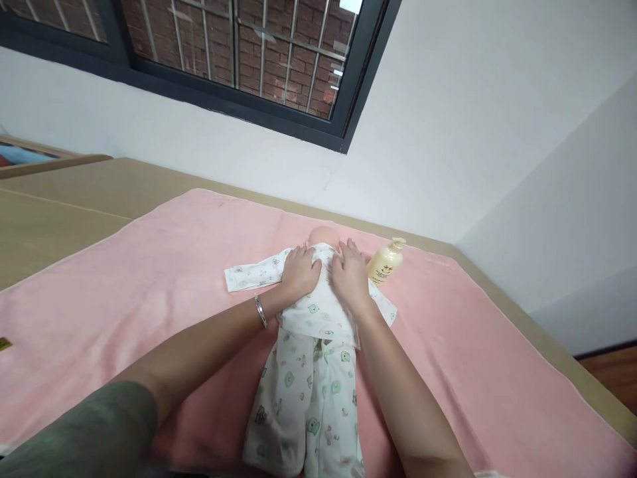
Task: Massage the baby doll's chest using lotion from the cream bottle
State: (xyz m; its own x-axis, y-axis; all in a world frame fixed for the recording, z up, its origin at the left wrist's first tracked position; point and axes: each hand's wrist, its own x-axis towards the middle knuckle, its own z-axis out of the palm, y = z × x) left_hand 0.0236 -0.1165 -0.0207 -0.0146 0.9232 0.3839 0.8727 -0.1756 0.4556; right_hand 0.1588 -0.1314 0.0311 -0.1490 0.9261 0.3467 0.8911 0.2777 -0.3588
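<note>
Left grip (pixel 301 272) and right grip (pixel 350 273) lie unclenched on the doll (pixel 318 315); pump bottle (pixel 388 257) bears illegible print (pixel 385 271)

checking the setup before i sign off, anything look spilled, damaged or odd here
Only a faint mark on the wall below the window, perhaps a scuff or crack, breaking the plain white. The bottle leans in view, maybe just lens tilt. No spill shows around the doll.

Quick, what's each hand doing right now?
Left hand: open, resting on the white printed shirt.
Right hand: open, resting on the same shirt, beside the pump bottle.
</note>
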